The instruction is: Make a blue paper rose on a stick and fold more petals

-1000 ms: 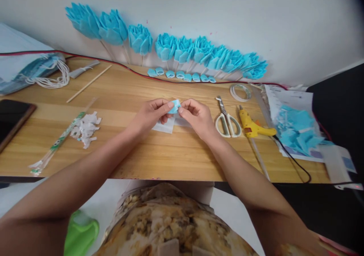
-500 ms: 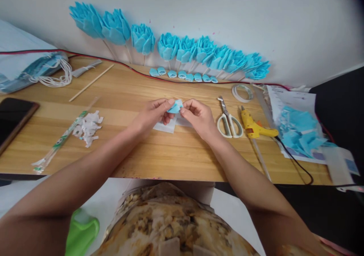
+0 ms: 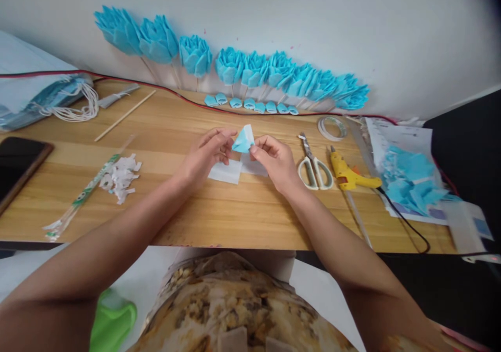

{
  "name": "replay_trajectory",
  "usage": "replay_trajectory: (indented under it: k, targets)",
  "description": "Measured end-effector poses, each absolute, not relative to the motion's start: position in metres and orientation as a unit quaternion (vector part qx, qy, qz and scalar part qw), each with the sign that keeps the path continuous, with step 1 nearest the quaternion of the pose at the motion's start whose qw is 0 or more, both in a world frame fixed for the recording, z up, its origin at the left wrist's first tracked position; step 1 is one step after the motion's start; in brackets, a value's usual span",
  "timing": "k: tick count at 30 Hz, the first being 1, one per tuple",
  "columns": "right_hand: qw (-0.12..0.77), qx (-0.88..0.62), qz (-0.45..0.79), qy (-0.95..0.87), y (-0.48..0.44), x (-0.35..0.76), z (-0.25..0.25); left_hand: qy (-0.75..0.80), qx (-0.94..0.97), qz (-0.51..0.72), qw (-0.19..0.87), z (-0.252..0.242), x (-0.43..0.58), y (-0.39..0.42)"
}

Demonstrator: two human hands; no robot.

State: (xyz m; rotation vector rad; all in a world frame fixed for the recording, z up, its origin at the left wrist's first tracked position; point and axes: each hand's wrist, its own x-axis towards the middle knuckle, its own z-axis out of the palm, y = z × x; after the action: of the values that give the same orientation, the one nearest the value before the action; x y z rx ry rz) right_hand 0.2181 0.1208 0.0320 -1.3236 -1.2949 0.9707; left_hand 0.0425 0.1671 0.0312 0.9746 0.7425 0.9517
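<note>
A small folded piece of light blue fabric [image 3: 243, 140] with a white strip along one edge is pinched between the thumb and fingers of my right hand [image 3: 274, 159]. Just left of it, my left hand [image 3: 211, 151] is open, its fingers loosely bent and close to the piece. Beneath my hands, pale white squares [image 3: 227, 172] lie flat on the wooden table [image 3: 235, 216]. Right of my right hand are white-handled scissors [image 3: 313, 167].
Blue fabric flowers [image 3: 195, 55] on sticks lean against the wall, with several small blue rolls [image 3: 249, 103] before them. A yellow glue gun [image 3: 350, 172], a tape roll [image 3: 332, 128] and blue petals [image 3: 415, 174] are rightward. White scraps [image 3: 121, 177] and a phone [image 3: 21, 164] lie leftward.
My left fingers have come off the blue fabric piece and moved slightly left. The piece now stands more upright in my right hand, showing its white edge.
</note>
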Motion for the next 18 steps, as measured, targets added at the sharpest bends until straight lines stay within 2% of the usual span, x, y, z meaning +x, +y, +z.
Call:
replay_trajectory:
  k: [5,18]
  targets:
    - [0.519,-0.532,0.401,-0.535,0.12,0.217,0.033,0.332,0.503,0.369,0.708,0.028,0.043,0.163]
    - [0.487,-0.478,0.48,-0.551,0.126,0.232,0.033,0.366,0.514,0.426,0.648,0.029,0.04,0.17]
